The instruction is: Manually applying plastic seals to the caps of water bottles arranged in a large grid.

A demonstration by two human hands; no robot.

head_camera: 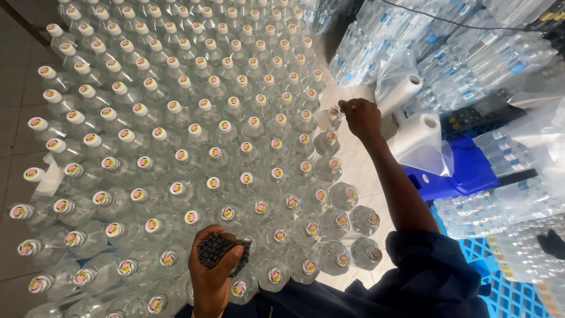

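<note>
A large field of clear plastic bottles with white caps stands upright on the floor, filling the left and middle of the head view. My left hand is low in the middle, fingers closed around a stack of dark seal bands. My right hand reaches out to the right edge of the field and pinches the cap of one bottle there. A dark blue sleeve covers my right upper arm.
Shrink-wrapped packs of bottles pile up at the upper right. Two rolls of clear plastic film stand beside a blue stool. A blue pallet lies at the lower right. Tiled floor shows at the left.
</note>
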